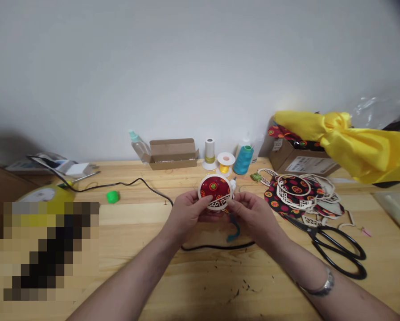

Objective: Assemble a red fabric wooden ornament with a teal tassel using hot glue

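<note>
Between my two hands, above the middle of the table, is a round ornament (215, 183) with a pale cut-out frame and dark red flowered fabric inside it. My left hand (190, 207) grips its left edge, the thumb lying across the front. On the lower right edge, the thumb and fingers of my right hand (248, 211) pinch the frame. A teal tassel or cord (233, 229) hangs below it, by my right hand. Behind the ornament, a small white nozzle tip (233, 183) shows at the right; most of it is hidden.
Black scissors (336, 249) lie at the right, near a pile of pale cut-out frames (295, 191) and flowered fabric. Thread spools (243, 160), an open cardboard box (173, 156) and a spray bottle (138, 147) stand along the wall. A black cable (153, 187) crosses the table behind my hands.
</note>
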Demonstrator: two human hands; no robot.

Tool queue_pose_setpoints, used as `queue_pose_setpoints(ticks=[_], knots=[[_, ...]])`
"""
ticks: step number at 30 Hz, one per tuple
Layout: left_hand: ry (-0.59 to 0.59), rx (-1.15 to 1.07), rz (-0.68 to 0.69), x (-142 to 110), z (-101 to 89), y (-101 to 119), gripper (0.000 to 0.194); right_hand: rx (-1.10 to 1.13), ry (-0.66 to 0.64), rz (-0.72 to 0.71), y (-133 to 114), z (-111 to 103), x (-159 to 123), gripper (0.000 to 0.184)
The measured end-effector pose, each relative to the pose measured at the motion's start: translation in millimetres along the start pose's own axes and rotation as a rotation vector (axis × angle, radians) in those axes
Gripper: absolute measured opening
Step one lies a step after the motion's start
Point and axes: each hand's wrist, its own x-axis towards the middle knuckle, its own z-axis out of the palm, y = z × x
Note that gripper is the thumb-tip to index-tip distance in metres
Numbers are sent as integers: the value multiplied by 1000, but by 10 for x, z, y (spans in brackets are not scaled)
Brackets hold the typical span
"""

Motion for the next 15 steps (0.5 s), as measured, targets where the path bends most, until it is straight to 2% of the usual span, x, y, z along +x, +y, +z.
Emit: queue_pose_setpoints(ticks=[2,5,15], knots=[[-7,8,0,-2,4,-4,26,99,-46,43,-3,2,8,37],[-20,23,-3,-8,8,-11,24,118,-93,66,-8,-3,10,34],[-60,43,1,-22,7,-28,23,69,-74,74,17,-28,6,32]])
